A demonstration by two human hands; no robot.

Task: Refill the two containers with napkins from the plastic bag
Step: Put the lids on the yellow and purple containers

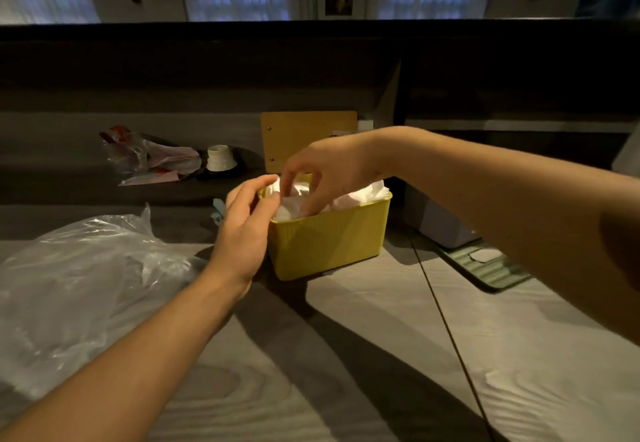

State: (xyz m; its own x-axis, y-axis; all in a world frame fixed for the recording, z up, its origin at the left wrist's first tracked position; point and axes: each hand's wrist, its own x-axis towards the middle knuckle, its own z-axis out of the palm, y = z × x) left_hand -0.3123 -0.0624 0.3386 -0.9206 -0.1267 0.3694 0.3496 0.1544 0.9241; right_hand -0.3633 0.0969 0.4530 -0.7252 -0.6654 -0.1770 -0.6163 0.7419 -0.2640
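A yellow ribbed container [329, 244] stands in the middle of the wooden table, filled with white napkins [360, 195]. My left hand [246, 220] rests against its left rim, fingers loosely bent and touching a napkin's edge. From above, my right hand [325, 171] reaches into the container, its fingertips pressing down among the napkins. A large clear plastic bag [79, 279] lies crumpled on the table at the left. A second container is not clearly in view.
A green lid [485, 265] lies to the right beside a pale grey box [440, 223]. Behind stand a wooden board [304, 136], a small white cup [220, 157] and a crumpled red-and-clear wrapper [145, 154]. A blue clip [218, 211] peeks out behind my left hand.
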